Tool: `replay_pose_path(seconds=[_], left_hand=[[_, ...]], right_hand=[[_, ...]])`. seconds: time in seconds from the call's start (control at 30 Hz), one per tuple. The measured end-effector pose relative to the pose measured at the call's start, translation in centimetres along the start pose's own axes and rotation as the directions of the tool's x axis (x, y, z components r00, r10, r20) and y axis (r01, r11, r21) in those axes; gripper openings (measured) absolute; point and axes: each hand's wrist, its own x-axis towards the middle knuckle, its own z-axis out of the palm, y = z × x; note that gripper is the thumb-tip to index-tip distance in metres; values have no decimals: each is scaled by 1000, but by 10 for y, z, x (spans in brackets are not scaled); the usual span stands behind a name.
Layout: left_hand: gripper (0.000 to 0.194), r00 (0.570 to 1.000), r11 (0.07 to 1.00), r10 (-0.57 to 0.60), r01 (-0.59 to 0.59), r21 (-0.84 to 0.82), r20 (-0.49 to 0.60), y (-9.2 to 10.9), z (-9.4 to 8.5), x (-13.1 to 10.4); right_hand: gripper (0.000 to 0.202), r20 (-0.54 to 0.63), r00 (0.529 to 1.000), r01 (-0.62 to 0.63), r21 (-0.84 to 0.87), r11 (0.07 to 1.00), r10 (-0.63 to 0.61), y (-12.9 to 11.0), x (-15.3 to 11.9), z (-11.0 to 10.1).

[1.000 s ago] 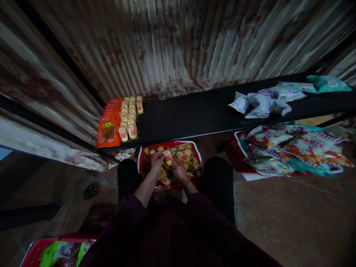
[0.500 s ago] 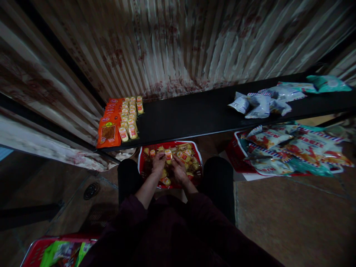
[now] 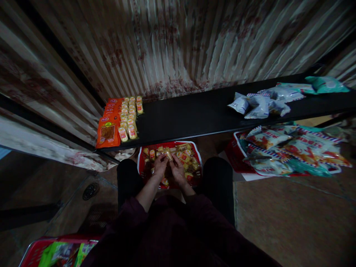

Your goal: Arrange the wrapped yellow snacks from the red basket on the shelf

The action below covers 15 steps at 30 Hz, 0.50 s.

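Observation:
A small yellow wrapped snack pack (image 3: 168, 153) is pinched between my two hands, above a red basket with a white rim (image 3: 197, 152). My left hand (image 3: 160, 166) has its fingers closed on the pack's left side. On the right side, my right hand (image 3: 177, 170) grips it with thumb and fingers. More yellow snack packs (image 3: 183, 155) lie loose in the basket around and beneath the hands. Similar yellow packs (image 3: 132, 130) stand in rows on the black shelf (image 3: 180, 115), beside a row of orange snack bags (image 3: 108, 131).
Whitish-blue bags (image 3: 260, 105) and green bags (image 3: 328, 84) lie on the shelf's right part. Below them, a second red basket (image 3: 233, 157) overflows with puffy bags. Another red basket (image 3: 33, 252) holds green packets at lower left. My knees flank the middle basket.
The yellow pack has turned in my hands; its red-and-white label no longer faces me. My right hand has shifted slightly left and up, closer to my left hand.

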Motion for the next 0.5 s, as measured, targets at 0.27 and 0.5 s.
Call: replay_pose_path(seconds=[0.27, 0.5], left_hand=[[31, 999, 999, -46, 47, -26, 14, 0, -1, -4], [23, 996, 992, -92, 92, -85, 0, -7, -10, 4]], right_hand=[[39, 27, 1000, -7, 12, 1000, 7, -12, -7, -1], [39, -2, 1000, 0, 98, 995, 0, -11, -5, 2]])
